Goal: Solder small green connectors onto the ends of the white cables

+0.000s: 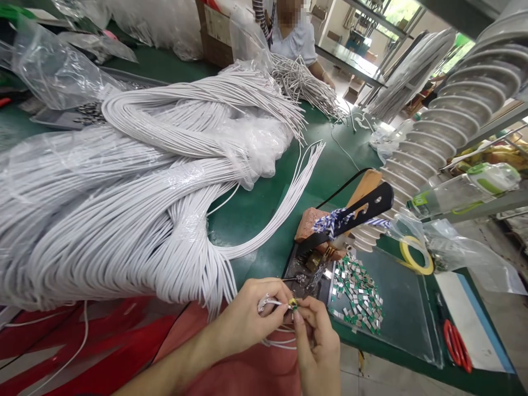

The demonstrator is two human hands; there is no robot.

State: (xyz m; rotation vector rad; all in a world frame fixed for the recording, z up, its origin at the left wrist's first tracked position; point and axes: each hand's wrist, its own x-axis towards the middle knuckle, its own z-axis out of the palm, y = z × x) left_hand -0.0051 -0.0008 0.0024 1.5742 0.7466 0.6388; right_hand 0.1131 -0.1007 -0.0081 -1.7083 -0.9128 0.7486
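Note:
My left hand point(253, 311) is closed on a white cable point(274, 302), its end pointing right. Facing it, my right hand point(317, 335) pinches a small green circuit board point(294, 306) between thumb and finger. Cable end and board meet between my fingertips; whether they are joined I cannot tell. Something small and yellow shows at that spot. Just beyond my hands is a soldering spot with a dark metal holder point(330, 234) tied to a brick point(310, 224). To the right, many small green boards with metal connectors point(357, 291) lie spread on a dark tray point(406, 308).
Large bundles of white cable point(136, 231) cover the left of the green table point(258, 220). A ribbed hose point(445, 121) comes down at right, near a clear bottle point(470, 190). Yellow tape point(414, 256) and red-handled scissors point(457, 346) lie at right. Another person point(292, 41) sits across the table.

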